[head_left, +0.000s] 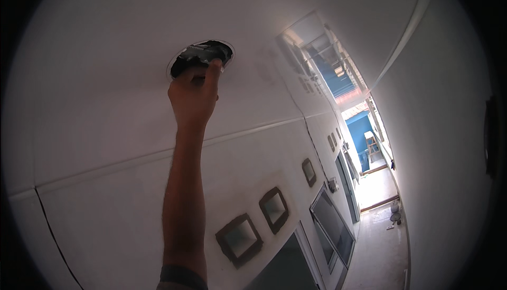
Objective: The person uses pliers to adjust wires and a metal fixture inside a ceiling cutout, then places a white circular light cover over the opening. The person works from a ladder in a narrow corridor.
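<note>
My left hand [193, 97] is raised to the white ceiling [116, 68], at a roughly round cut-out hole [182, 70]. Its fingers are bent at the hole's near edge, some of them partly hidden by the hand and the dark opening. The thumb side points up along the right of the hole. Whatever the fingers pinch cannot be made out. Inside the opening, crinkled grey, shiny material [206, 52] shows against black. A thin drawn line rings the hole. My right hand is out of view.
Square recessed openings with dark rims [239, 240] line the wall below, beside a tilted-looking window [332, 226]. A dark cable runs down the wall. Along the bright passage at right stand a wooden stepladder [372, 143] and small items on the floor [395, 216].
</note>
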`<state>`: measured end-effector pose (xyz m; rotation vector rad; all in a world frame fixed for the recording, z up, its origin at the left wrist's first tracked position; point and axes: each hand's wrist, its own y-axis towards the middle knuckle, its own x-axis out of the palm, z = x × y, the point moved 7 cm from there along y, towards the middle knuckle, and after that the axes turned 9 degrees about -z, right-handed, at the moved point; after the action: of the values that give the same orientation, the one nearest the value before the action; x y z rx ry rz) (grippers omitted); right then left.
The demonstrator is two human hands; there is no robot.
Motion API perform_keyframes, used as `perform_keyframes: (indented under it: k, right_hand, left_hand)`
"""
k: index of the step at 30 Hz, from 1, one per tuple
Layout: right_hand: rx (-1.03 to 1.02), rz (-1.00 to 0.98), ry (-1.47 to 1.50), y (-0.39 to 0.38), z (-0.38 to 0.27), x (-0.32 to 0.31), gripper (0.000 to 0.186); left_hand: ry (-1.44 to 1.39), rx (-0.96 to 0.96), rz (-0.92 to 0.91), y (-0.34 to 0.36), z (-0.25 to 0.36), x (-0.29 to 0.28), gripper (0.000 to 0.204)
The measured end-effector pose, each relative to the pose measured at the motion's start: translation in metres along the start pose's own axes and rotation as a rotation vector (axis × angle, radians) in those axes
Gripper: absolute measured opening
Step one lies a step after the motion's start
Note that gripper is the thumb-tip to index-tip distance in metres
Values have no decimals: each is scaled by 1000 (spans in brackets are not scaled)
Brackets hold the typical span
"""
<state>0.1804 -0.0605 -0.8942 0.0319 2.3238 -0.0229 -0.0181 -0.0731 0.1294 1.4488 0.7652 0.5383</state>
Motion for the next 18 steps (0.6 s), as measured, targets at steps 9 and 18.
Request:
perform_keyframes:
  k: [9,18]
  right_hand:
    - [-32,-9,163,-12,-71,-84,31]
    - [-69,11,96,-5,-78,-92,17]
  left_hand:
    - [825,1228,960,-38,130,-100,49]
    - [1140,1111,1265,9,129,-136,75]
